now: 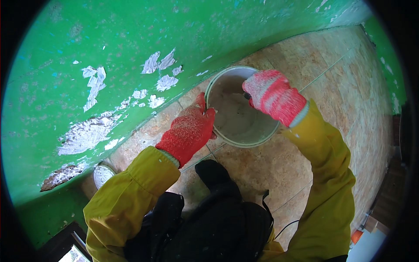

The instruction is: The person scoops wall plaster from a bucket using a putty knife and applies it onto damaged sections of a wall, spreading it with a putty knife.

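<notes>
A round whitish bucket (244, 144) stands on the floor in front of me, with a pale grey-white paste (231, 109) inside. My left hand (187, 133), in a dusty red glove, grips the bucket's left rim, thumb apart from the fingers. Over the right part of the opening, my right hand (275, 96), in a red and whitish glove, is closed round a tool with a dark handle end (247, 95). The rest of that tool is hidden by the hand and the bucket, so its kind does not show.
Along the left and far side runs a green wall (131, 35) with white patches (89, 133) and peeling bits. A round white-smeared lid or dish (103, 175) sits at its foot. The floor has tan stone-look tiles (340, 87). An orange item (357, 236) shows at the lower right.
</notes>
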Available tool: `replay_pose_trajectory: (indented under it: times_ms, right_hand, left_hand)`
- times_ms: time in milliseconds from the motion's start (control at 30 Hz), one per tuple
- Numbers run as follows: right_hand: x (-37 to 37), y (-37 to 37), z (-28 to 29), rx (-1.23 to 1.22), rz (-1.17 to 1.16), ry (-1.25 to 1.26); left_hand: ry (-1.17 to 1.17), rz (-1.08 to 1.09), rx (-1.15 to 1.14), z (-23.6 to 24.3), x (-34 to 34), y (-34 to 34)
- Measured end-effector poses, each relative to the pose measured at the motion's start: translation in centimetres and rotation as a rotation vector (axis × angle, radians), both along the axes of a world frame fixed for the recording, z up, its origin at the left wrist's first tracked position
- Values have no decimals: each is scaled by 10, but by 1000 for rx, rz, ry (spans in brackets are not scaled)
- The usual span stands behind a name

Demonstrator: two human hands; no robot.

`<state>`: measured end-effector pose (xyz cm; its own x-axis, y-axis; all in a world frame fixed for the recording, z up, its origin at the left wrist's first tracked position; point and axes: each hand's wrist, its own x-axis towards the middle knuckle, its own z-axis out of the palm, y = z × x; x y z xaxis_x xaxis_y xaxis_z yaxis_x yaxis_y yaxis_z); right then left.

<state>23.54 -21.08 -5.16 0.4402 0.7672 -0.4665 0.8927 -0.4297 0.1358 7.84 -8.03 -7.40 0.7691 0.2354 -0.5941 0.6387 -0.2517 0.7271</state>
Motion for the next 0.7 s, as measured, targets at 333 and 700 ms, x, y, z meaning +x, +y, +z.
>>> replay_pose_trajectory:
  times_ms: [333, 700]
  right_hand:
    - [-9, 2, 3, -27, -42, 16]
    - [-8, -7, -9, 28, -100, 15]
  left_hand:
    - [9, -7, 2, -1, -1, 0]
    - [24, -7, -24, 5, 1, -2]
